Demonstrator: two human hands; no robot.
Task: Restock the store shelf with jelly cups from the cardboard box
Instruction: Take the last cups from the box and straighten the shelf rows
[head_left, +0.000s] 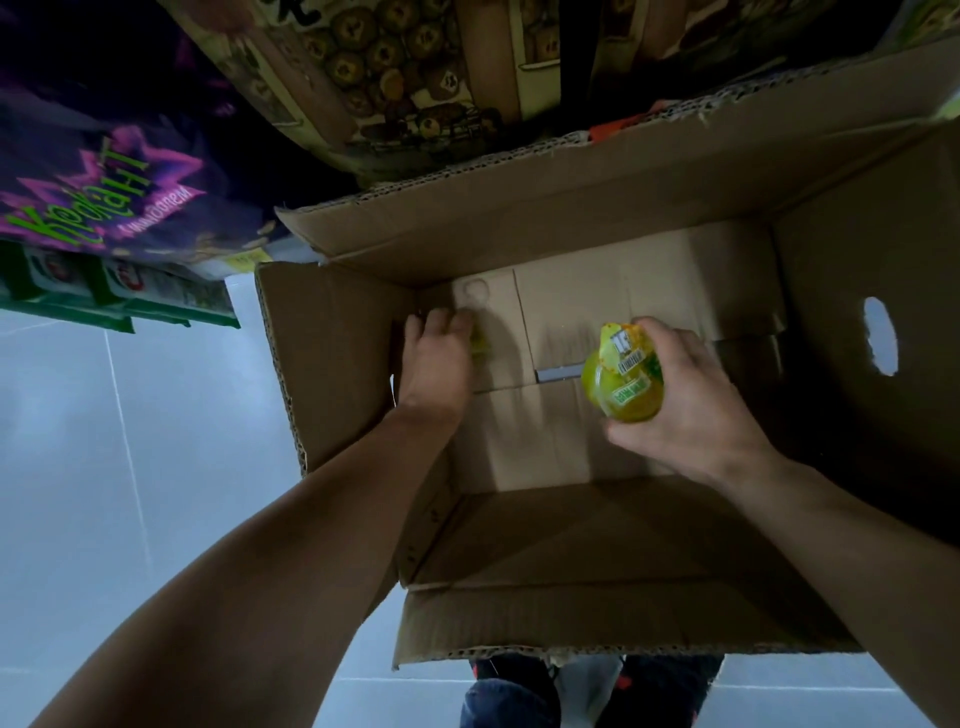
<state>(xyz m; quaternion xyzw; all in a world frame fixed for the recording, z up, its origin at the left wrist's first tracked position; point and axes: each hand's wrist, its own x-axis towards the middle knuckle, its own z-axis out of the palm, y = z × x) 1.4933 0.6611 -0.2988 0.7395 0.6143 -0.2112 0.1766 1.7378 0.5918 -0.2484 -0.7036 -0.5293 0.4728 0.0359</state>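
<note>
An open cardboard box stands on the floor below me, its bottom almost bare. My right hand grips a yellow-green jelly cup above the middle of the box. My left hand reaches deep into the box's left far corner, its fingers curled over another yellow-green jelly cup that is mostly hidden under the hand.
Store shelves with purple snack bags and brown printed packs rise beyond the box. A green shelf edge juts at the left. Pale floor tiles lie left of the box. My shoes show below it.
</note>
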